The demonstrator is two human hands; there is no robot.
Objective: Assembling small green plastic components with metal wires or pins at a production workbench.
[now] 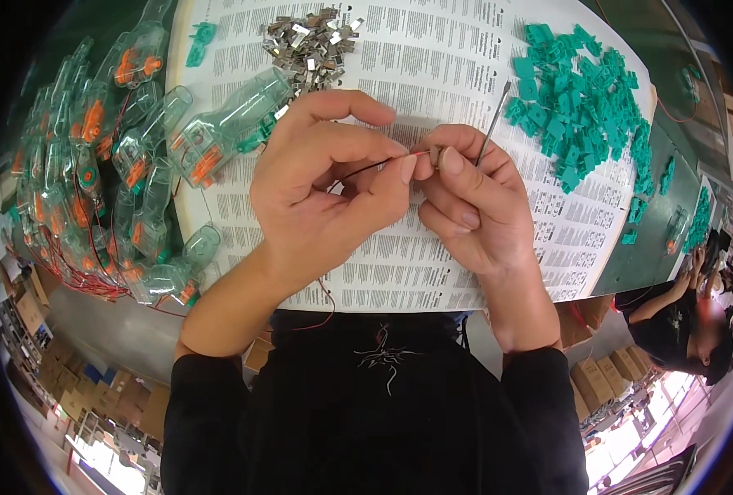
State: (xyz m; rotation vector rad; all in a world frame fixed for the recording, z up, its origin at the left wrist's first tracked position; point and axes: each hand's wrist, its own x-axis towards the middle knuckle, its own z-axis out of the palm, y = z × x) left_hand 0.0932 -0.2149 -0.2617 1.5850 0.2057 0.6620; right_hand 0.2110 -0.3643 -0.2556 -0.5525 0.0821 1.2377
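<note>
I see a thin red wire [383, 164] above the printed paper [432, 74], my left hand [325, 186] pinching it tight, my right hand [470, 198] squeezing a tiny metal clip [435, 155] and a thin metal tool [493, 124], clear green shells [135, 148] left, silver clips pile [310, 45] up top, green bits [577, 95] right.

Housings [119, 165] left (clips [313, 41] ahead).

Wire [366, 168] pinched between both hands' fingertips [405, 165]; metal clips pile [310, 43] beyond the fingers, housings heap [111, 165] left, plastic parts pile [577, 99] right, all on printed sheet [432, 74].
</note>
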